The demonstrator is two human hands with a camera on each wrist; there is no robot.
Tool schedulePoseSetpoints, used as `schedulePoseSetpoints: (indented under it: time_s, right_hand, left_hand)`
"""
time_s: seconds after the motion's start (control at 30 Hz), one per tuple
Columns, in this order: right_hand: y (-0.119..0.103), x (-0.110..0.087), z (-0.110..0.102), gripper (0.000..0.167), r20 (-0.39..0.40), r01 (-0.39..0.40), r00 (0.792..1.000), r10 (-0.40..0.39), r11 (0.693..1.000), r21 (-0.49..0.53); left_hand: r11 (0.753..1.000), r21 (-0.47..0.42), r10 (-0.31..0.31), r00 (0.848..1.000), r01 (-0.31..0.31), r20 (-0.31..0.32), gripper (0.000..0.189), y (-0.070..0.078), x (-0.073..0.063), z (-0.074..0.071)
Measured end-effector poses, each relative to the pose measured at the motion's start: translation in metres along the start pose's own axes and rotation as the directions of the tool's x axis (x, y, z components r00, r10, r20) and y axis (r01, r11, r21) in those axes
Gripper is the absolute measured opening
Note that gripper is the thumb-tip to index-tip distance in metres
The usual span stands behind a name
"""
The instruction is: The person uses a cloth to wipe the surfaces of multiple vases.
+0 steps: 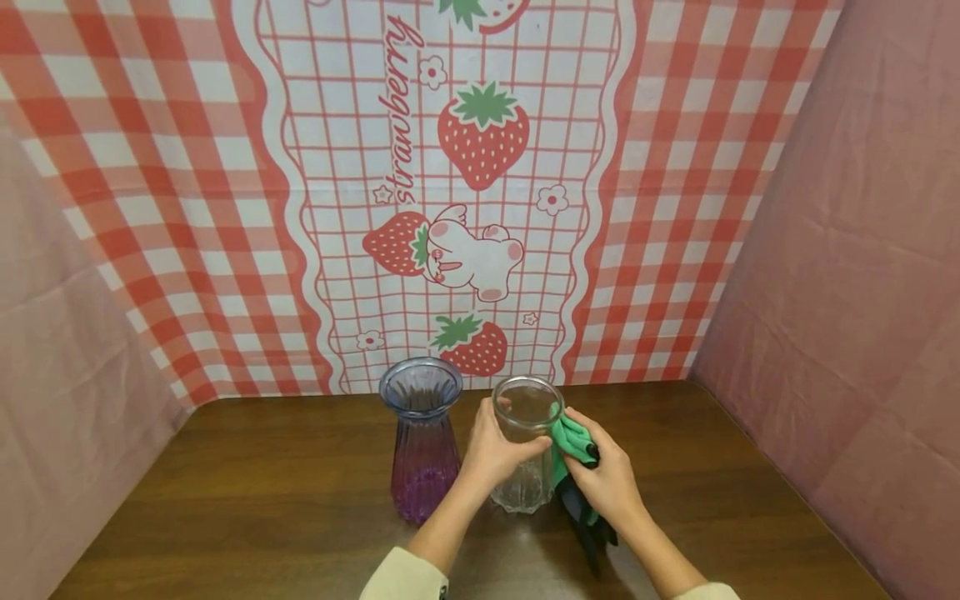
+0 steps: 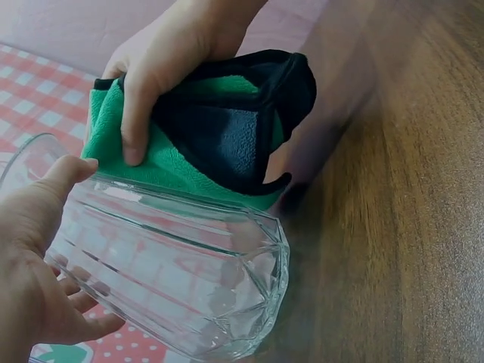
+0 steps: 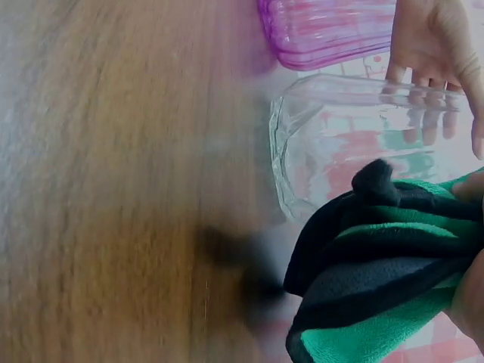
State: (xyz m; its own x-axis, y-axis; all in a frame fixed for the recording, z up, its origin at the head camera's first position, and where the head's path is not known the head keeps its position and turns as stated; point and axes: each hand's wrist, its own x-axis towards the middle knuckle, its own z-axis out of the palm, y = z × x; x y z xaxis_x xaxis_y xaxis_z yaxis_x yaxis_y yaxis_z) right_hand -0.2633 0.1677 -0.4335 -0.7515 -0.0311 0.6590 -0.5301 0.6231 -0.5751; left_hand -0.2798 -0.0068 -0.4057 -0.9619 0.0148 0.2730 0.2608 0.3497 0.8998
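A clear ribbed glass vase (image 1: 522, 492) stands upright on the table. My left hand (image 1: 491, 454) holds it near the top, thumb across the near side and fingers behind, seen through the glass in the left wrist view. In my right hand (image 1: 613, 477) is a bunched microfiber cloth (image 1: 572, 442), green on one side and dark grey with black edging on the other. The cloth (image 2: 151, 170) touches the outside of the vase along its right side, just under the rim. Its loose folds hang below the hand.
A second glass vase (image 1: 424, 462), blue at its flared rim and purple at its base, stands left of the clear one. The brown wooden table (image 1: 262, 500) meets a strawberry-print checked cloth (image 1: 480, 250) at the back. Pink fabric (image 1: 847, 292) hangs on both sides.
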Motion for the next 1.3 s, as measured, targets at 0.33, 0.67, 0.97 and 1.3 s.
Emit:
schedulePoseSetpoints:
  time_s: [0.33, 0.67, 0.97, 1.3]
  right_hand:
    - [-0.009, 0.002, 0.000, 0.050, 0.022, -0.147, 0.989, 0.146, 0.987, 0.070]
    - [-0.006, 0.004, -0.004, 0.047, 0.111, -0.162, 0.982, 0.154, 0.985, 0.064]
    - [0.010, -0.006, 0.000, 0.049, 0.160, -0.260, 0.956, 0.245, 0.962, 0.079]
    - [-0.017, 0.007, -0.009, 0.050, 0.005, -0.143, 0.990, 0.143, 0.984, 0.103]
  left_hand:
    - [1.000, 0.005, -0.012, 0.999, 0.012, 0.043, 0.073, 0.002, -0.001, -0.002]
    - [1.000, 0.008, 0.002, 0.999, -0.002, 0.041, 0.071, 0.005, 0.001, -0.003]
    - [1.000, 0.004, 0.003, 0.999, -0.003, 0.049, 0.072, 0.002, 0.001, -0.002]
    - [1.000, -0.016, 0.013, 0.997, -0.012, 0.070, 0.070, 0.000, 0.001, -0.003]
